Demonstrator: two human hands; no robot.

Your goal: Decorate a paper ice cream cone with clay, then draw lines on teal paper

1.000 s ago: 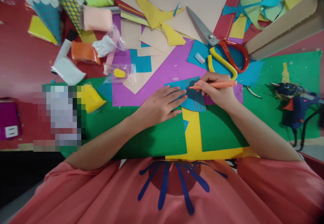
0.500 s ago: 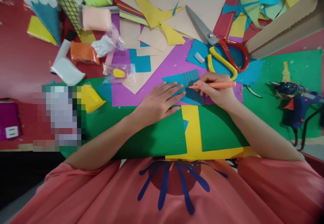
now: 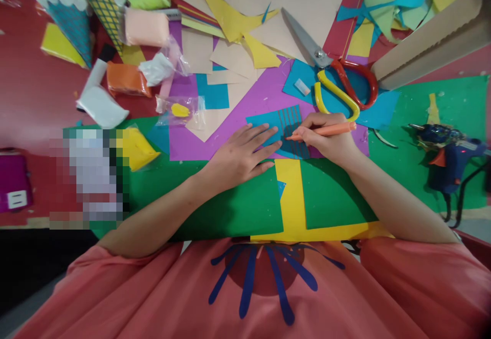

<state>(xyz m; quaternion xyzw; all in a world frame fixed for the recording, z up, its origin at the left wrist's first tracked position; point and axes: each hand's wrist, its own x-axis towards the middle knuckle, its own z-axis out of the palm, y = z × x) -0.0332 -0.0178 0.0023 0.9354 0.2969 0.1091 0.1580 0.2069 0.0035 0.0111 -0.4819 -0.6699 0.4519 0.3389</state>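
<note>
My right hand [image 3: 326,137] is closed around an orange marker pen [image 3: 332,130], its tip down on a small blue sheet of paper [image 3: 264,119]. Several dark lines run across the right part of that sheet. With fingers stretched out, my left hand [image 3: 245,150] lies flat on the sheet's left part and covers some of it. Beneath it is a larger purple sheet [image 3: 192,142]. Just beyond my right hand, scissors [image 3: 320,58] with one red and one yellow handle rest on blue paper [image 3: 372,114], beside a small whitish eraser-like block [image 3: 302,87].
Paper cones [image 3: 71,27], an orange clay pack [image 3: 128,79] and a yellow pack [image 3: 138,149] lie at left. A blue glue gun [image 3: 452,160] with a cable is at right. Paper scraps [image 3: 395,6] and a cardboard piece [image 3: 429,37] occupy the far right. Green sheets [image 3: 230,201] cover the near side.
The marker tip has shifted slightly down the blue sheet, and my right hand has moved a little with it. My left hand stays in place.
</note>
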